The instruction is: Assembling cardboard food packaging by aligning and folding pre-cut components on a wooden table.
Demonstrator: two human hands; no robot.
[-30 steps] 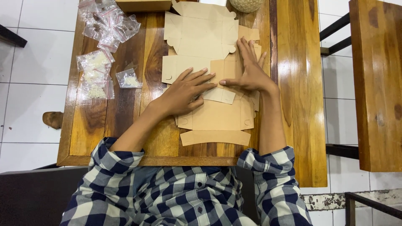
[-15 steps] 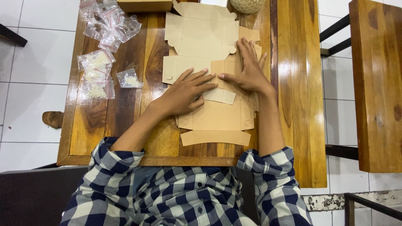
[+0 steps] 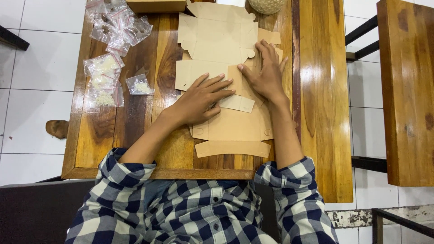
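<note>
I have both hands pressed flat on a brown cardboard box blank [image 3: 233, 129] that lies unfolded on the wooden table [image 3: 135, 131], near my edge of it. My left hand [image 3: 199, 99] rests palm down, fingers spread and pointing right, over the left half of the blank. My right hand [image 3: 266, 74] lies flat just beside it, fingers stretched toward the far side, thumb reaching left along a folded flap. The two hands are close together, fingertips nearly meeting, and neither is gripping anything; they only press the card down. A second flat blank [image 3: 217, 38] lies just beyond, partly under the first. To the far left sit small clear plastic bags [image 3: 106, 72] with pale contents. A woven round object [image 3: 266, 5] shows at the far edge. A wooden bench [image 3: 407, 90] stands to the right.
</note>
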